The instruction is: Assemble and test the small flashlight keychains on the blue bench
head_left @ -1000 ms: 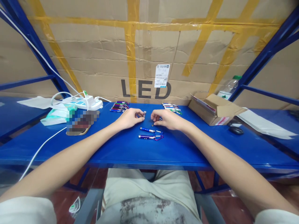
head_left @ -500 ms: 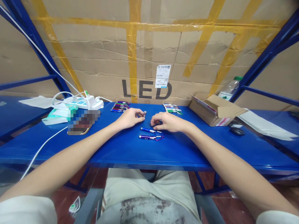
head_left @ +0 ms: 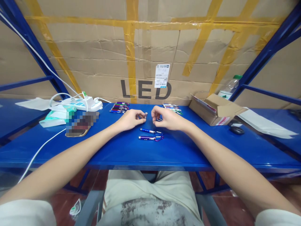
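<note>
My left hand rests on the blue table, thumb and fingers pinching a small silvery cylinder that stands upright. Just right of it is my right hand, its fingers curled in. A bit of shiny metal shows under the right palm, but what the fingers hold is hidden. In front of both hands lie a blue pen-shaped flashlight and a purple one, side by side, each with a carabiner clip at its right end.
Behind the hands lie a left row of penlights and a right row of penlights. An open carton, a black mouse and a bottle are at right. A phone and a power strip are at left.
My right hand has lifted slightly away from the table, its fingertips moving up. My left hand keeps its pinch on the silvery cylinder. The view has shifted a little.
</note>
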`<action>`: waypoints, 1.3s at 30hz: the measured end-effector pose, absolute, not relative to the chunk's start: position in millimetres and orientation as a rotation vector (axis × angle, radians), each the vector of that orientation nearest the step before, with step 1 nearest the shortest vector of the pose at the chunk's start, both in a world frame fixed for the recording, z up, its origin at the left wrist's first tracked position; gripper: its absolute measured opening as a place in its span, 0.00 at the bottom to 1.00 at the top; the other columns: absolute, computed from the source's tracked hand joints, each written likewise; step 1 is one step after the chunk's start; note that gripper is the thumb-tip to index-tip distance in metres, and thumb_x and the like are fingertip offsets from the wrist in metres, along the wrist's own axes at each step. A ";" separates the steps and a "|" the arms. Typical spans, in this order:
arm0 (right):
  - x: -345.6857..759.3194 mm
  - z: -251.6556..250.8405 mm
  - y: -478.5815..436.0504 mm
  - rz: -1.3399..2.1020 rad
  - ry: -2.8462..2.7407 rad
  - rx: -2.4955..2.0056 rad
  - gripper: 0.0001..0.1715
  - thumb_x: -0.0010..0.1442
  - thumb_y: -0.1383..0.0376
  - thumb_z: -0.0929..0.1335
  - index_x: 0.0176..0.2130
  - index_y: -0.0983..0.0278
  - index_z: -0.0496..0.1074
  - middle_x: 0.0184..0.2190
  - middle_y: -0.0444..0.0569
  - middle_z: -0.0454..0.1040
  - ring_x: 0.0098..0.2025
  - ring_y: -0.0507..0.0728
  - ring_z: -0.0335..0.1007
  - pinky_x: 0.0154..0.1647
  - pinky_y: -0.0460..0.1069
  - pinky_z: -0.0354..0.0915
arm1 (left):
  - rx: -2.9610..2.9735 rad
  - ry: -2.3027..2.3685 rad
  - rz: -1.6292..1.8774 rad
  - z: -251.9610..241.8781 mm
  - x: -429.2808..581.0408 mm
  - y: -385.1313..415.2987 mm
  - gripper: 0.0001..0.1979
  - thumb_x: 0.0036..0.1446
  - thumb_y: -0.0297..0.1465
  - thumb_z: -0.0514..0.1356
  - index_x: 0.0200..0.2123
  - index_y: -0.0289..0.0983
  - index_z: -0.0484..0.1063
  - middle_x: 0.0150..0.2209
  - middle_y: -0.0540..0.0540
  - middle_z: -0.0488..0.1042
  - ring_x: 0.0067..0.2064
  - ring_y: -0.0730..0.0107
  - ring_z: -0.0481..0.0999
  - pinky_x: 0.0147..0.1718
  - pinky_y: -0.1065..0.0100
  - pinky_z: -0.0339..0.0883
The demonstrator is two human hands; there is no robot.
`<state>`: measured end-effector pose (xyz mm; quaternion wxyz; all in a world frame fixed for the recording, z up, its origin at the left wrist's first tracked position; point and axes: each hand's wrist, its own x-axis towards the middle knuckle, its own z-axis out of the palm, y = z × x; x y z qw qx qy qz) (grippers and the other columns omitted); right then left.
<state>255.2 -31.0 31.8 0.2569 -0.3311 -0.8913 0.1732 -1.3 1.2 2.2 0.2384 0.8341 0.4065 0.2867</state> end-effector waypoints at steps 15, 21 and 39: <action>257.8 34.9 -31.9 0.501 -2.203 -0.825 0.16 0.64 0.63 0.73 0.50 0.58 0.68 0.42 0.48 0.81 0.40 0.57 0.75 0.46 0.54 0.72 | 2.384 0.982 0.805 8.2 9.8 -20.4 0.14 0.64 0.40 0.65 0.47 0.39 0.84 0.39 0.47 0.86 0.38 0.63 0.81 0.42 0.64 0.71; 258.1 35.2 -30.6 0.519 -2.211 -0.823 0.16 0.65 0.62 0.74 0.50 0.59 0.69 0.43 0.48 0.82 0.42 0.58 0.77 0.47 0.54 0.73 | 2.427 0.995 0.796 9.2 9.9 -21.1 0.13 0.65 0.39 0.65 0.47 0.39 0.85 0.40 0.47 0.87 0.38 0.63 0.82 0.42 0.65 0.71; 262.1 37.8 -29.3 0.471 -2.220 -0.834 0.19 0.65 0.60 0.75 0.54 0.59 0.73 0.45 0.49 0.84 0.44 0.60 0.79 0.49 0.56 0.72 | 2.412 1.019 0.790 8.1 8.1 -18.4 0.13 0.65 0.39 0.66 0.48 0.40 0.85 0.39 0.47 0.87 0.38 0.62 0.82 0.41 0.64 0.71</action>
